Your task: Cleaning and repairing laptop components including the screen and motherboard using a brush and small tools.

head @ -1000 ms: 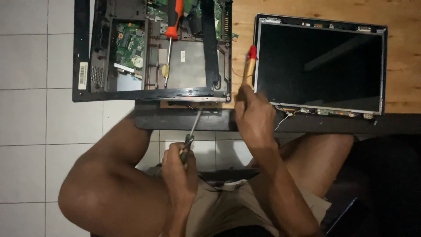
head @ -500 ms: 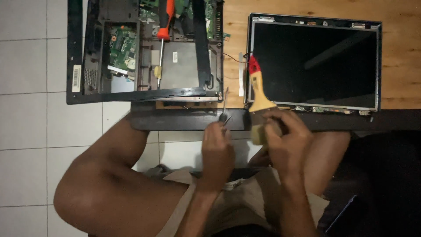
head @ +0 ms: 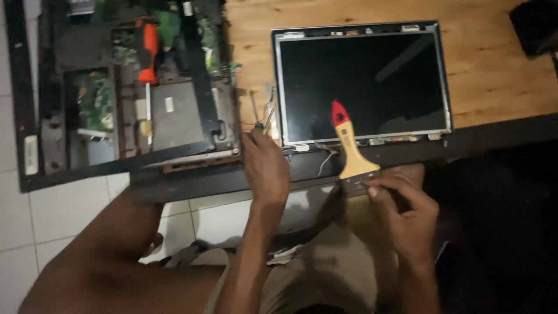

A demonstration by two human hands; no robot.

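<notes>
The right hand point(head: 401, 212), lower right of centre in the frame, is closed around the metal band and bristle end of a paintbrush point(head: 349, 154). The brush's pale wooden handle with its red tip rises up over the lower edge of the detached laptop screen point(head: 360, 81). The bristles themselves are hard to make out, blurred against the person's lap and partly covered by the fingers.

The left hand point(head: 264, 166), near the middle of the frame, is curled around a thin metal tool point(head: 261, 113) that looks like tweezers or small pliers. Its prongs poke up between the screen's left edge and the opened laptop base point(head: 116, 93). What kind of tool it is I cannot tell for certain, since the hand hides its lower part.

The screen panel lies flat on a wooden table point(head: 494, 75), upper centre to right. Loose wires hang from its lower edge over the table's dark front edge. The laptop base fills the upper left, cut off by the top of the frame, with green circuit boards showing in dim light. A screwdriver point(head: 149, 64) with an orange handle lies on it. A dark object at the upper right corner is cut off and unidentifiable.
</notes>
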